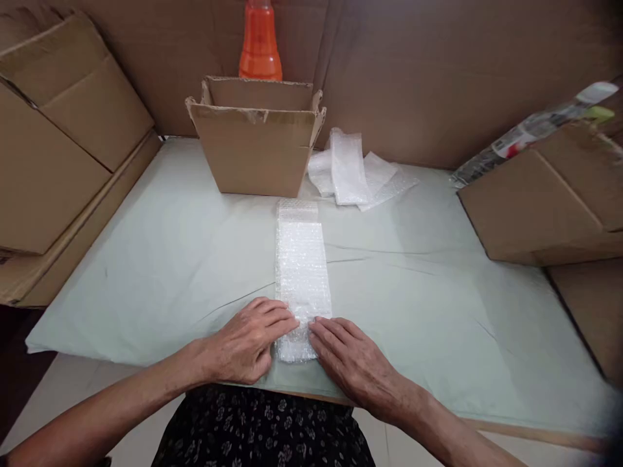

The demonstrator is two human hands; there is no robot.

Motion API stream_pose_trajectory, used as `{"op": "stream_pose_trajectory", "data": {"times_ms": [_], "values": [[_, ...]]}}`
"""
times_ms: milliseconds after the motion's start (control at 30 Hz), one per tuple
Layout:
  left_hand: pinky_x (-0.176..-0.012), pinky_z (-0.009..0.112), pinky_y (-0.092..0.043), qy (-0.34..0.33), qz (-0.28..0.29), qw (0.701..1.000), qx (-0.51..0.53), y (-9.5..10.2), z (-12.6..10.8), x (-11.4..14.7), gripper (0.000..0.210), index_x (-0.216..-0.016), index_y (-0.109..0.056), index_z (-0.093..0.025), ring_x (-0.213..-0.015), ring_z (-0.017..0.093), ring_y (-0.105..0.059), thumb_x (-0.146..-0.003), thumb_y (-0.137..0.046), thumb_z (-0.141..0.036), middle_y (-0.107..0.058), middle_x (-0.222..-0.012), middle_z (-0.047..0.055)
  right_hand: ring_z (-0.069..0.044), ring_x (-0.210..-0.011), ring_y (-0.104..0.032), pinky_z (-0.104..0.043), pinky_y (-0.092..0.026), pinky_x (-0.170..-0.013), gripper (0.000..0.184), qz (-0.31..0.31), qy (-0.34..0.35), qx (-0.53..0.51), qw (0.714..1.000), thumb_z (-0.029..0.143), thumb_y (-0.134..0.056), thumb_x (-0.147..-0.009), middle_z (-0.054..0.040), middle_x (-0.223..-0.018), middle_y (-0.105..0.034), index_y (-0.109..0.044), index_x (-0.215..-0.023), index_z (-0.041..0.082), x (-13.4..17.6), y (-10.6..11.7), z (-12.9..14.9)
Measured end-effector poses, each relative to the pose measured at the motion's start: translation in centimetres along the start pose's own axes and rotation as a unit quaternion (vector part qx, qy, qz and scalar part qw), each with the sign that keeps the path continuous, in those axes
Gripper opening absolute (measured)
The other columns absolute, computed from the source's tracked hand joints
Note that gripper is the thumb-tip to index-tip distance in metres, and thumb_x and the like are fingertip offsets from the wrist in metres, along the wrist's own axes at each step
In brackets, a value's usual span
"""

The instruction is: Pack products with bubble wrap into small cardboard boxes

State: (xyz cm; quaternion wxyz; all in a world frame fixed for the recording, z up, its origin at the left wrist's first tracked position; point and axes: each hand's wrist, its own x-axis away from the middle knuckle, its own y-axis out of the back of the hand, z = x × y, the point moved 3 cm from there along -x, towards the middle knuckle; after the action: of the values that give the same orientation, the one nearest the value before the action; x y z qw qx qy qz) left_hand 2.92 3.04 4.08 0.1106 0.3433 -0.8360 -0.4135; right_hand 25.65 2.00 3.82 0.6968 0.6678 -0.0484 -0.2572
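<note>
A long strip of bubble wrap (302, 266) lies flat on the table in front of me, running away from my body, and its far end shows a thinner, see-through flap. On the left side of its near end rest the fingertips of my left hand (250, 337), stretched out with the thumb bent underneath. My right hand (348, 357) presses the right side of that same end with its fingers laid flat and close together. A small gap separates the two hands. Neither is wrapped round anything. Whether something lies inside the bubble wrap I cannot tell.
An open cardboard box (257, 152) stands beyond the strip, with an orange bottle-like object (260, 45) behind it. Several bubble-wrap pieces (350, 172) lie to its right. Cardboard boxes (63, 143) flank the left; another box (535, 201) and a clear plastic-wrapped item (516, 139) are right.
</note>
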Motion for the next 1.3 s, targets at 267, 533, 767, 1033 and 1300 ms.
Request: {"op": "stream_pose_trajectory", "data": {"times_ms": [267,533,767,1033,1300], "values": [[-0.099,0.047,-0.051,0.077,-0.053,0.994,0.059,0.5,0.9,-0.3,0.063,-0.146,-0.049,-0.018,-0.114,0.028,-0.063,-0.087,-0.068,-0.032,-0.069,-0.128,0.012,-0.016,-0.072,-0.07,-0.028,-0.054,-0.063,0.017,0.036,-0.209,-0.269,0.94,0.021,-0.055,-0.099,-0.0032,-0.088,-0.078,-0.072,-0.099,0.019,-2.6,0.2,-3.7],[-0.079,0.038,-0.051,0.168,-0.195,0.965,-0.05,-0.3,2.5,-2.7,0.039,-0.129,-0.062,-0.014,-0.075,0.02,-0.062,-0.09,-0.061,-0.019,-0.069,-0.08,0.002,-0.024,-0.105,-0.07,-0.042,-0.051,-0.091,0.027,-0.159,-0.15,-0.029,0.975,0.016,-0.066,-0.093,-0.0106,-0.115,-0.076,-0.064,-0.12,0.018,-1.6,2.4,-2.2],[-0.091,0.048,-0.052,0.088,-0.24,0.951,-0.175,0.6,0.7,-1.9,0.047,-0.136,-0.054,-0.011,-0.107,0.031,-0.064,-0.095,-0.064,-0.034,-0.07,-0.116,0.018,-0.023,-0.103,-0.07,-0.042,-0.051,-0.091,0.023,-0.078,-0.148,-0.039,0.985,0.012,-0.052,-0.1,-0.0091,-0.113,-0.078,-0.068,-0.115,0.018,-2.7,-0.8,-2.6],[-0.089,0.038,-0.057,0.095,-0.171,0.98,-0.026,0.9,0.7,-1.9,0.046,-0.141,-0.049,-0.019,-0.093,0.02,-0.07,-0.096,-0.056,-0.016,-0.074,-0.113,0.008,-0.021,-0.106,-0.071,-0.036,-0.055,-0.086,0.024,-0.103,-0.252,-0.203,0.941,0.026,-0.054,-0.104,-0.0088,-0.119,-0.075,-0.063,-0.126,0.021,-1.7,0.9,-3.0],[-0.1,0.053,-0.051,0.052,-0.196,0.97,-0.135,1.1,1.8,-3.3,0.046,-0.137,-0.054,-0.014,-0.12,0.033,-0.06,-0.094,-0.062,-0.028,-0.063,-0.131,0.019,-0.026,-0.102,-0.068,-0.043,-0.051,-0.088,0.022,-0.073,-0.162,-0.021,0.984,0.019,-0.056,-0.099,-0.0124,-0.116,-0.075,-0.066,-0.119,0.017,-2.7,-0.2,-2.4]]}}
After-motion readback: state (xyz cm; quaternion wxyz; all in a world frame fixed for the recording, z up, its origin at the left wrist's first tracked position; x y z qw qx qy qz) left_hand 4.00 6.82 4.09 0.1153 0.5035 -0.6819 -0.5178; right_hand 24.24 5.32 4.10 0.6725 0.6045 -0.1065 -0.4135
